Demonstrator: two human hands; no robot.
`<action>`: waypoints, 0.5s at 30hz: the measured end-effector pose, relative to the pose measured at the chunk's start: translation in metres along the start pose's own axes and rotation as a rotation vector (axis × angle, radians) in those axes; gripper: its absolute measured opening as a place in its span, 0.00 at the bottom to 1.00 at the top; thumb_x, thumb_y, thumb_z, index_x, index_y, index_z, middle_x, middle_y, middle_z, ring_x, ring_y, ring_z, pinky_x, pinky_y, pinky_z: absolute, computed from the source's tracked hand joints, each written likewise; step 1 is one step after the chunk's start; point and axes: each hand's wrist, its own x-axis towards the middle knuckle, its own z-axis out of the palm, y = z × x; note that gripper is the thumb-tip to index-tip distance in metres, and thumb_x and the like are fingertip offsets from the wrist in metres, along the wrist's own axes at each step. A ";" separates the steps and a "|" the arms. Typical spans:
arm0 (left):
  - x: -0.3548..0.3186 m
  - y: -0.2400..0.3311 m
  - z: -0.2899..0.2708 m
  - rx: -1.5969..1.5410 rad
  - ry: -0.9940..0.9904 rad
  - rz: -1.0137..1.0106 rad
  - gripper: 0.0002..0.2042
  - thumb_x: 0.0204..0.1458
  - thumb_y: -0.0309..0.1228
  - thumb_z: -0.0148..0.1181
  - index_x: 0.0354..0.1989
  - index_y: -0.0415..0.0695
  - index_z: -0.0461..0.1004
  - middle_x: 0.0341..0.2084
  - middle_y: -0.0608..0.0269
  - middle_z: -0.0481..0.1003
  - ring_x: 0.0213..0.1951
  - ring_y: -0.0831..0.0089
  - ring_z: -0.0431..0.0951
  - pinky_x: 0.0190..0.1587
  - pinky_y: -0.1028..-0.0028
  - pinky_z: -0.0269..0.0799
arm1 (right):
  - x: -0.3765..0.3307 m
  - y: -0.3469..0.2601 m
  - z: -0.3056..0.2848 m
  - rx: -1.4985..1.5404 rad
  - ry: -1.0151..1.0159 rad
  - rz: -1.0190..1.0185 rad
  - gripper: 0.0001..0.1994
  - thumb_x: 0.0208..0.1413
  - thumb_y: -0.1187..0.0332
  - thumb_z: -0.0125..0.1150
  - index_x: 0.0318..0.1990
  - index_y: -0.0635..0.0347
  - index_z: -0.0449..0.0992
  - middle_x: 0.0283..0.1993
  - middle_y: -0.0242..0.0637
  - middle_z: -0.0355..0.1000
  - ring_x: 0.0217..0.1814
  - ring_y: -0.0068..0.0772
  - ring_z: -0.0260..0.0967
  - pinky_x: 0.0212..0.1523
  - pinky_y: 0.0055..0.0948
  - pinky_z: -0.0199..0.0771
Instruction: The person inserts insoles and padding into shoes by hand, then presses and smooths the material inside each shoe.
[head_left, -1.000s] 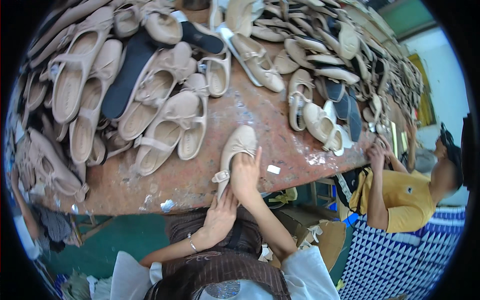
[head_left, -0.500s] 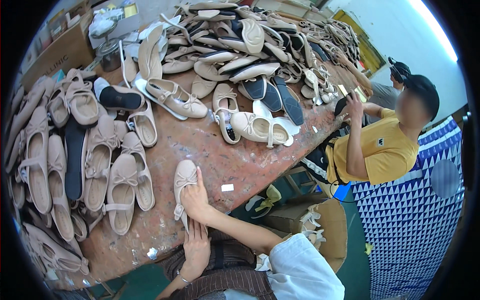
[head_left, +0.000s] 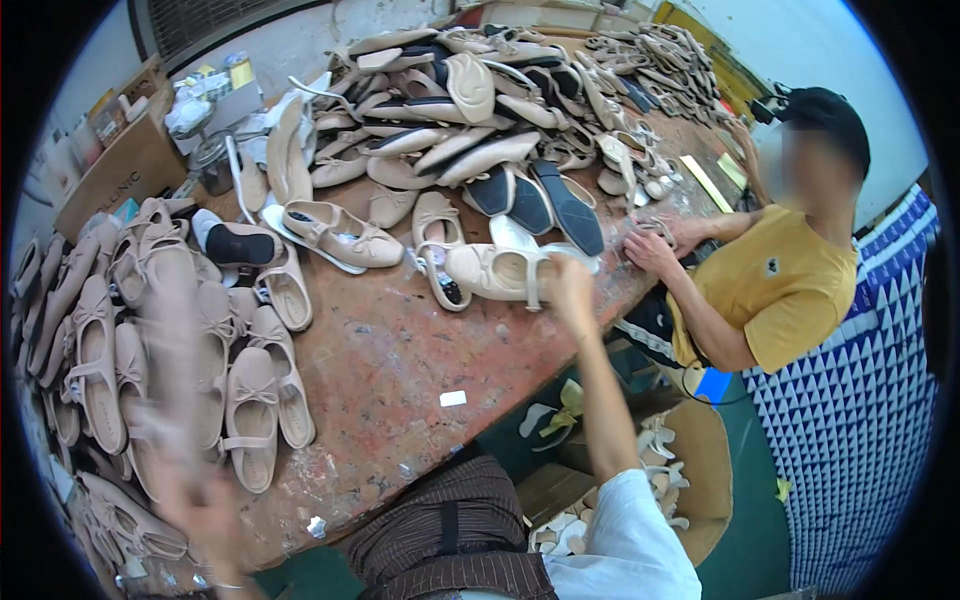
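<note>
On my remote feed the hands have parted: the left hand (head_left: 205, 515), blurred, seems gripped round a beige shoe (head_left: 178, 325) over the left pile (head_left: 96, 345), the right hand (head_left: 572, 290) pinches a bow-front Mary Jane's (head_left: 478, 268) heel on the bench (head_left: 375, 390), suggesting a changeover.

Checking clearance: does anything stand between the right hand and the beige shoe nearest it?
Nothing visible does: the right hand is at the heel end of the beige shoe, with no other object between.
</note>
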 end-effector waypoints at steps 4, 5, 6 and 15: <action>0.117 -0.139 -0.171 0.311 0.278 -0.072 0.21 0.62 0.27 0.58 0.62 0.31 0.69 0.52 0.47 0.78 0.54 0.60 0.77 0.60 0.66 0.68 | 0.041 0.062 0.027 -0.084 -0.179 0.142 0.13 0.59 0.65 0.59 0.46 0.59 0.84 0.44 0.57 0.79 0.47 0.56 0.79 0.47 0.46 0.78; 0.152 -0.165 -0.199 0.434 0.227 0.049 0.22 0.62 0.29 0.57 0.62 0.32 0.69 0.53 0.48 0.78 0.54 0.60 0.77 0.60 0.65 0.68 | 0.049 0.072 0.032 -0.049 -0.228 0.156 0.13 0.59 0.63 0.61 0.46 0.59 0.84 0.43 0.55 0.80 0.46 0.55 0.80 0.46 0.45 0.78; 0.183 -0.182 -0.217 0.514 0.176 0.084 0.22 0.62 0.30 0.57 0.63 0.33 0.68 0.53 0.49 0.78 0.54 0.60 0.78 0.59 0.65 0.68 | 0.056 0.081 0.034 0.022 -0.311 0.170 0.14 0.56 0.60 0.64 0.46 0.55 0.84 0.42 0.53 0.80 0.46 0.53 0.80 0.47 0.44 0.78; 0.240 -0.009 0.027 0.558 0.222 0.383 0.17 0.54 0.24 0.58 0.53 0.41 0.77 0.54 0.54 0.77 0.56 0.53 0.76 0.60 0.60 0.70 | 0.058 0.018 0.002 0.040 -0.343 0.121 0.11 0.49 0.75 0.67 0.41 0.56 0.82 0.25 0.38 0.74 0.31 0.29 0.75 0.34 0.31 0.72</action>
